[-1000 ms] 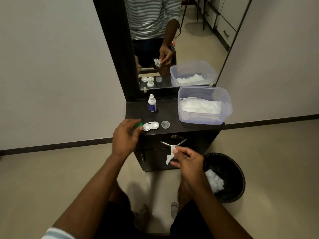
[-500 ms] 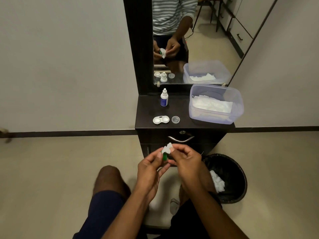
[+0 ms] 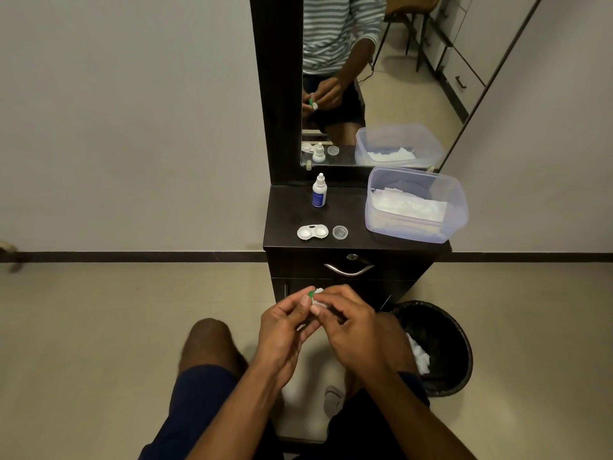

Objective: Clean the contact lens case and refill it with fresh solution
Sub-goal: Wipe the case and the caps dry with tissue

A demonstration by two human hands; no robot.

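Note:
My left hand [image 3: 283, 330] pinches a small green cap [image 3: 311, 294] in front of the cabinet drawers. My right hand [image 3: 351, 327] holds a scrap of white tissue [image 3: 319, 298] against the cap. The white lens case [image 3: 312, 232] lies open on the dark cabinet top [image 3: 285, 220], both wells uncovered. A clear cap [image 3: 340, 232] sits just right of the case. The solution bottle [image 3: 319, 190], white with a blue label, stands upright behind them near the mirror.
A clear plastic tub [image 3: 416, 205] with white tissues fills the right of the cabinet top. A black bin [image 3: 441, 346] holding used tissue stands on the floor to the right. The mirror [image 3: 365, 78] rises behind the cabinet. My knees are below my hands.
My left hand lifted the green cap off the cabinet top and brought it down to my right hand. Both hands now work the tissue on the cap.

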